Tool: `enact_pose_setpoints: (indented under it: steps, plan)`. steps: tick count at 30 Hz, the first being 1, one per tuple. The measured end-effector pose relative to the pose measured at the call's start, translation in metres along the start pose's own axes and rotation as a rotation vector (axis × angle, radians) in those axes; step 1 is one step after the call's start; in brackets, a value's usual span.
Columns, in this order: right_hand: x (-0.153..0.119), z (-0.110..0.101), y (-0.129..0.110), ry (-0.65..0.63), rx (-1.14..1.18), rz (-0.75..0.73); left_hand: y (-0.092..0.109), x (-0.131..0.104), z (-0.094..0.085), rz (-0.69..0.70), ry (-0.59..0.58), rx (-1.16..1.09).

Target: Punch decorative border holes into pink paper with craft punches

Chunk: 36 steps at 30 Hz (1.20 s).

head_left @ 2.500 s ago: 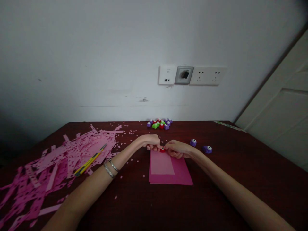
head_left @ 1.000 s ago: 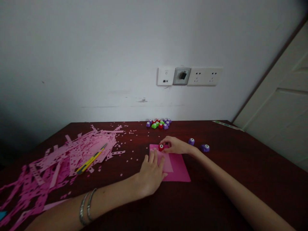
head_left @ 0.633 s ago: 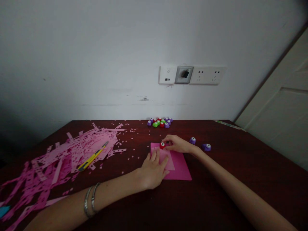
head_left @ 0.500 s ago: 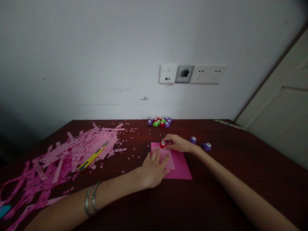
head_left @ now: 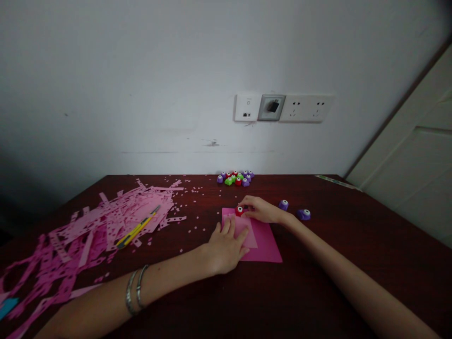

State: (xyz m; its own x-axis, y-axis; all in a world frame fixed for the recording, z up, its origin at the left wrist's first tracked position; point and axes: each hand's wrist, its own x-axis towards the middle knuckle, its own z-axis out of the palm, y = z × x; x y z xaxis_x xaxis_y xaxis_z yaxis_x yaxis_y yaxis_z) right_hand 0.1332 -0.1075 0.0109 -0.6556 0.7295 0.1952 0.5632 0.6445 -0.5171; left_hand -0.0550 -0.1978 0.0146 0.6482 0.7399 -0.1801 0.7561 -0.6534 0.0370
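Note:
A light pink paper (head_left: 251, 238) lies on a larger magenta sheet (head_left: 270, 247) on the dark red table. My left hand (head_left: 226, 245) rests flat over both papers, fingers spread. At their far edge, a small red punch (head_left: 239, 211) with a white top is held between the thumb and fingers of my right hand (head_left: 259, 209). The punch covers part of the paper's edge. Two purple punches, one nearer (head_left: 304, 214) and one farther (head_left: 283, 205), sit to the right of my right hand.
Pink paper strips (head_left: 88, 226) are heaped at the left, a yellow cutter (head_left: 137, 228) on top. Several red, green and purple punches (head_left: 238, 181) stand by the wall. A patterned strip (head_left: 339, 181) lies back right. A blue item (head_left: 7, 307) is at the left edge.

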Motion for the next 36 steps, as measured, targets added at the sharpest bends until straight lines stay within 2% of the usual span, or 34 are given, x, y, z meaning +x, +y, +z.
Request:
enact_pose_setpoints:
  steps: [11, 36]
  plan:
    - [-0.0004, 0.0014, 0.0003, 0.023, -0.034, 0.040, -0.0020, 0.0020, 0.0056, 0.004, 0.009, 0.005]
    - [-0.0017, -0.0015, -0.0005, 0.001, -0.006, -0.046, 0.0002, -0.0003, -0.0016, -0.002, -0.015, -0.002]
